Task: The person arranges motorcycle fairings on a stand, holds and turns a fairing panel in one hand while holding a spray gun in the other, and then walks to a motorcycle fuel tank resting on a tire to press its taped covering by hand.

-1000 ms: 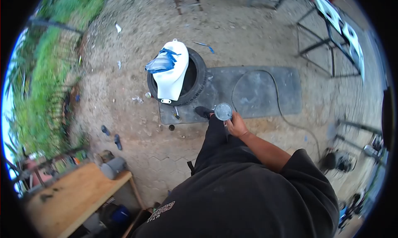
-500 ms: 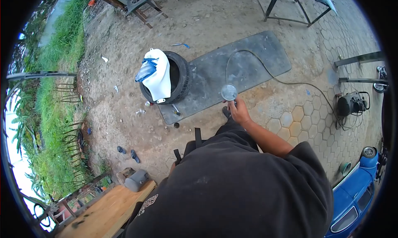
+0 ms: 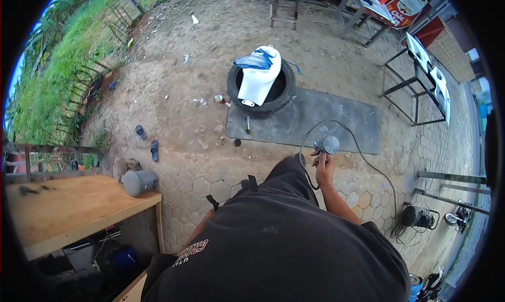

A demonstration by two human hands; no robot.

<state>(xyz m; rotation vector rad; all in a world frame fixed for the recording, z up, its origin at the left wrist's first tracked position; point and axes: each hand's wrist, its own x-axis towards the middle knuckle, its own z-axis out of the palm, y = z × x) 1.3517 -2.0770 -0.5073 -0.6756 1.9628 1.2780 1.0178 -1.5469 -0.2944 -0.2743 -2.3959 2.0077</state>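
Note:
My right hand [image 3: 324, 168] is closed round a spray gun [image 3: 329, 144] with a round cup on top, in front of my body. A hose [image 3: 362, 144] loops near it over the dark mat. Of my left arm only a part shows beside my shirt; the left hand itself is hidden. Ahead, a white panel [image 3: 260, 83] with blue film [image 3: 255, 60] on its upper part leans across a black tyre [image 3: 284, 94]. The tyre rests partly on the mat [image 3: 342, 112].
A wooden table [image 3: 68, 202] with a grey cylinder [image 3: 140, 183] stands at left. Slippers [image 3: 154, 150] lie on the ground. A compressor [image 3: 416, 216] is at right, beyond metal bars. White panels [image 3: 439, 86] sit on a metal rack [image 3: 415, 94]. A stool [image 3: 284, 10] stands at the back.
The view has turned and shifted. My right hand with the spray gun has moved rightward in the view, and the hose now shows beside the hand. The panel still lies on the tyre.

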